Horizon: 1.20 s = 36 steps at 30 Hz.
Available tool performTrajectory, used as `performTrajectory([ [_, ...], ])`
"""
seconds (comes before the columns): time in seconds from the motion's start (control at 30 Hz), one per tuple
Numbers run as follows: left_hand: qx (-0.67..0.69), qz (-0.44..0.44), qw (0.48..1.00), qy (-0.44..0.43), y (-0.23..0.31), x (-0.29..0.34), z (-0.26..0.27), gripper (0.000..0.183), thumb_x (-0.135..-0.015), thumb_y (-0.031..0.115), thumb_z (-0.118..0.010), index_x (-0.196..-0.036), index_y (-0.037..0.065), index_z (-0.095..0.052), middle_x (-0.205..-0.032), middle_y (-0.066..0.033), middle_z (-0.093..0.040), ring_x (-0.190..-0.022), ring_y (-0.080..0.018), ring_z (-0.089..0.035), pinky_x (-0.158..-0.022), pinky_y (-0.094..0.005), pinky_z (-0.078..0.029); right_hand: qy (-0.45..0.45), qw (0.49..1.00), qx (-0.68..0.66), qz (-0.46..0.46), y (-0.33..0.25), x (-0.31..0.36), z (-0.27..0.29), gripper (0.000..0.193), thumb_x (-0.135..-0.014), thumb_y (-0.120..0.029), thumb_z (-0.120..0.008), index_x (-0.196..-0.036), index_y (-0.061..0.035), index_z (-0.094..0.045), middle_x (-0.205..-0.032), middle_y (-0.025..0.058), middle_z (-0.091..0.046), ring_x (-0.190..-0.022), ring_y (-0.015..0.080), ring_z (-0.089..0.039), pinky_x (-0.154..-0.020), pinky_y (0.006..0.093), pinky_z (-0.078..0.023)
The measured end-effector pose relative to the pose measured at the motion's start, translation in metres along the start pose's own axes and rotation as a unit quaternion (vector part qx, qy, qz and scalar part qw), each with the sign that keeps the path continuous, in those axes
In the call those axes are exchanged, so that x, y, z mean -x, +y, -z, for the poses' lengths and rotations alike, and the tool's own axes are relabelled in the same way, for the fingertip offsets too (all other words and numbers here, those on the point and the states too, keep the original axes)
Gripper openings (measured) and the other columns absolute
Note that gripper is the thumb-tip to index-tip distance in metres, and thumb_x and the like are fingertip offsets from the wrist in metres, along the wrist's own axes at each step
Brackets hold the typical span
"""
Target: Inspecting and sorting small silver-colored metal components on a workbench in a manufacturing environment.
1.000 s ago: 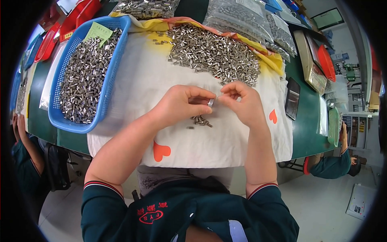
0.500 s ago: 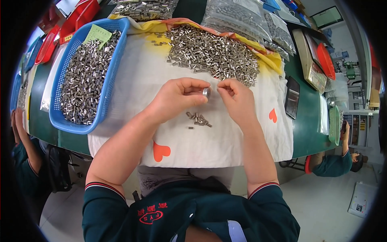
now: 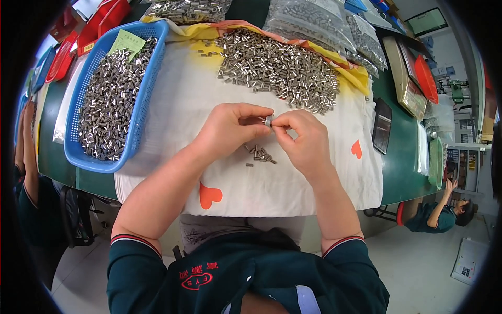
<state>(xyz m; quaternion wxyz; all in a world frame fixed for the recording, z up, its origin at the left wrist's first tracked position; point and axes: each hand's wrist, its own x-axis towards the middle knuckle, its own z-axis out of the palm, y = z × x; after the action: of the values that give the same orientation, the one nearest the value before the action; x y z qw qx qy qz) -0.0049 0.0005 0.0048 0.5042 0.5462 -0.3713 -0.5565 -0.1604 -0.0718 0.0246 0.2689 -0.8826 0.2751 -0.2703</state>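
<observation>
Between the thumb and fingertips of my left hand [image 3: 225, 128] is a small round metal ring-like piece [image 3: 269, 120], held up over the cloth. My right hand [image 3: 306, 140] is closed in a pinch, its fingertips right against the right face of that piece; anything between them is hidden. Just below the hands lies a small group of short metal cylinders [image 3: 260, 154], with one apart from the others. Beyond my hands spreads a big heap of the same cylinders [image 3: 282, 73] on the white cloth [image 3: 172, 120].
A blue basket [image 3: 148, 86] full of metal cylinders and a yellow-green note stands at the left. Plastic bags of metal parts [image 3: 308, 23] line the far edge. A dark phone-like device [image 3: 382, 125] lies at the right on the green table [image 3: 397, 172]. Other people sit at both sides.
My right hand has moved left and slightly down, so its pinched fingertips now meet the round piece. My left hand stays almost in place. The person at right has shifted their arms.
</observation>
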Motion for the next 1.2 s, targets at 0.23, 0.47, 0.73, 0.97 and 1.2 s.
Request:
performTrajectory([
  [0.23,-0.019,0.023,0.999,-0.043,-0.002,-0.001,0.003,0.031,-0.074,0.004,-0.066,-0.104,-0.001,-0.060,-0.085,-0.0019,-0.062,-0.078,-0.0061,-0.056,-0.069,-0.0204,-0.047,-0.112,0.967,-0.162,-0.164,0.007,-0.005,0.016,0.009,-0.070,-0.002,-0.063,-0.079,-0.0010,-0.061,-0.072,0.0020,-0.059,-0.065,0.0101,-0.053,-0.061,0.0232,-0.043],
  [0.47,-0.029,0.027,0.996,-0.083,0.004,0.002,-0.002,0.031,-0.074,0.005,-0.067,-0.104,-0.001,-0.059,-0.086,-0.0017,-0.061,-0.079,-0.0055,-0.056,-0.070,-0.0200,-0.048,-0.003,0.983,-0.004,-0.183,0.040,-0.011,0.015,0.012,-0.071,-0.008,-0.064,-0.081,-0.0026,-0.061,-0.074,0.0037,-0.060,-0.065,0.0132,-0.054,-0.062,0.0254,-0.044],
  [0.73,0.077,0.007,0.996,-0.052,-0.003,-0.002,0.004,0.033,-0.077,0.003,-0.063,-0.109,-0.001,-0.056,-0.091,-0.0021,-0.061,-0.081,-0.0071,-0.057,-0.072,-0.0208,-0.047,-0.006,0.978,0.192,-0.083,0.039,-0.012,-0.004,0.007,-0.071,-0.009,-0.061,-0.076,-0.0050,-0.061,-0.075,0.0096,-0.058,-0.075,0.0264,-0.053,-0.068,0.0370,-0.043],
  [0.97,0.098,0.027,0.994,-0.026,-0.001,-0.004,0.006,0.033,-0.077,-0.002,-0.061,-0.109,-0.001,-0.054,-0.098,-0.0056,-0.061,-0.088,-0.0098,-0.057,-0.078,-0.0224,-0.046,-0.045,0.978,-0.122,-0.164,0.012,-0.005,0.009,0.009,-0.074,-0.004,-0.060,-0.083,-0.0024,-0.059,-0.076,0.0024,-0.058,-0.070,0.0109,-0.054,-0.065,0.0234,-0.043],
  [1.2,0.096,0.016,0.995,-0.035,-0.003,-0.005,0.005,0.033,-0.078,0.001,-0.061,-0.110,-0.002,-0.054,-0.095,-0.0066,-0.061,-0.084,-0.0089,-0.057,-0.075,-0.0213,-0.047,-0.022,0.978,-0.183,-0.099,0.006,-0.004,0.003,0.009,-0.073,-0.002,-0.060,-0.081,-0.0005,-0.059,-0.076,0.0063,-0.058,-0.069,0.0148,-0.057,-0.061,0.0251,-0.046],
])
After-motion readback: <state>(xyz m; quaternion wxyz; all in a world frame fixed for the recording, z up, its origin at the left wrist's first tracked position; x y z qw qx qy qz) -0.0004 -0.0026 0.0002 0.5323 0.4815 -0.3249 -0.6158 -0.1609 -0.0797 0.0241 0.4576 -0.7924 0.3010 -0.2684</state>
